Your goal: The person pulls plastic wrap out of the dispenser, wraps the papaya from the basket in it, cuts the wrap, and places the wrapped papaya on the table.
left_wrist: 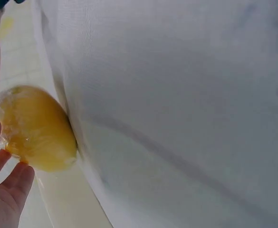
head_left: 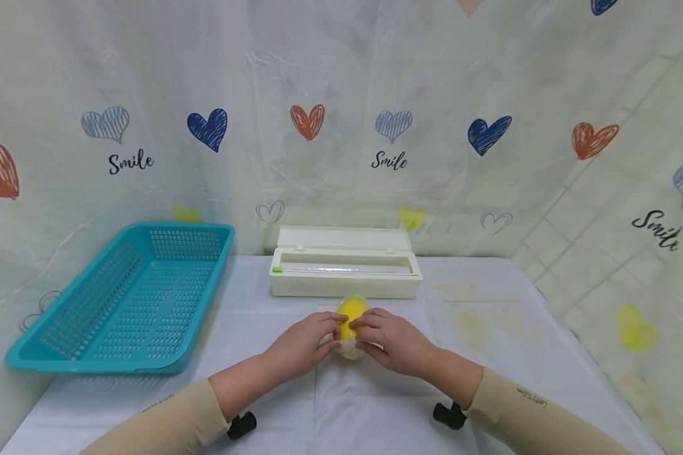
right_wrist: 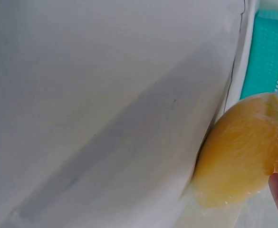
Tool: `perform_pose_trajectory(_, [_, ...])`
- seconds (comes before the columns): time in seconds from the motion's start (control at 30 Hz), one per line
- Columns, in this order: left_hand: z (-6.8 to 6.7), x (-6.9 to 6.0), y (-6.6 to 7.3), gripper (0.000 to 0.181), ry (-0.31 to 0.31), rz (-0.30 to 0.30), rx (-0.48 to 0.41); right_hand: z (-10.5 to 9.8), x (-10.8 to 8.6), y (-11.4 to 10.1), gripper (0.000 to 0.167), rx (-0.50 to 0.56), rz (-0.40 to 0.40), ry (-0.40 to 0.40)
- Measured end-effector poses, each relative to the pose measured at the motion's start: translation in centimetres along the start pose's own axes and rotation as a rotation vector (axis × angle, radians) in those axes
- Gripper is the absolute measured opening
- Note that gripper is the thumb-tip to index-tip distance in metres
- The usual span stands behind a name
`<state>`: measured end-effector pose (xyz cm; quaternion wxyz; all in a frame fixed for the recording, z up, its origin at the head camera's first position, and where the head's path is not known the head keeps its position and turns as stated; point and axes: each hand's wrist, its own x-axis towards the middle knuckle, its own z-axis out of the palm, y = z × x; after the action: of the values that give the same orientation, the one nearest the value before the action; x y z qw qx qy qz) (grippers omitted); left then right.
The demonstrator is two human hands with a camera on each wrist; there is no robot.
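A rounded yellow fruit (head_left: 353,307), wrapped in clear cling film, rests on the white-covered table between both hands; its exact kind is not plain. From the left side, my left hand (head_left: 300,344) holds it with bent fingers and thumb at the film. My right hand (head_left: 397,341) grips the opposite side the same way. In the left wrist view the film over the fruit (left_wrist: 39,128) is gathered and wrinkled at the fingers. The right wrist view shows the smooth far end of the fruit (right_wrist: 238,152), with fingertips at its wrinkled side.
Just behind the fruit stands a white cling film dispenser (head_left: 344,289), its lid raised and a film roll (head_left: 344,268) inside. A turquoise plastic basket (head_left: 119,366) sits at the left. A curtain printed with hearts (head_left: 341,183) hangs along the table's back edge.
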<state>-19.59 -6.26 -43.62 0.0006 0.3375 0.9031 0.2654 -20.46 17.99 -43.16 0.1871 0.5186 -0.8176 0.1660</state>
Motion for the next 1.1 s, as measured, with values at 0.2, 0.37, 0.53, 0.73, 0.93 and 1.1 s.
perform_pose_trajectory(0.2, [0.0, 0.5, -0.4, 0.012, 0.023, 0.006, -0.02, -0.1, 0.2, -0.1, 0.01, 0.069, 0.103, -0.001])
perform_pose_trajectory(0.37, [0.0, 1.1, -0.7, 0.018, -0.034, 0.001, -0.079, -0.4, 0.3, -0.1, 0.014, 0.089, 0.168, -0.014])
perform_pose_trajectory(0.53, [0.2, 1.8, -0.9, 0.044, -0.083, -0.035, -0.118, -0.7, 0.3, -0.1, 0.016, 0.123, 0.225, -0.035])
perform_pose_trajectory(0.73, [0.4, 2.7, -1.3, 0.06, -0.085, -0.039, -0.211, -0.6, 0.3, 0.3, 0.018, 0.247, 0.302, -0.036])
perform_pose_trajectory(0.93, [0.3, 2.8, -1.4, 0.071, -0.098, -0.047, -0.299, -0.2, 0.1, 0.8, 0.017, 0.356, 0.373, -0.02])
perform_pose_trajectory(1.1, [0.6, 2.9, -1.3, 0.062, -0.053, -0.053, -0.324, -0.3, 0.3, 0.8, 0.014, 0.402, 0.464, -0.045])
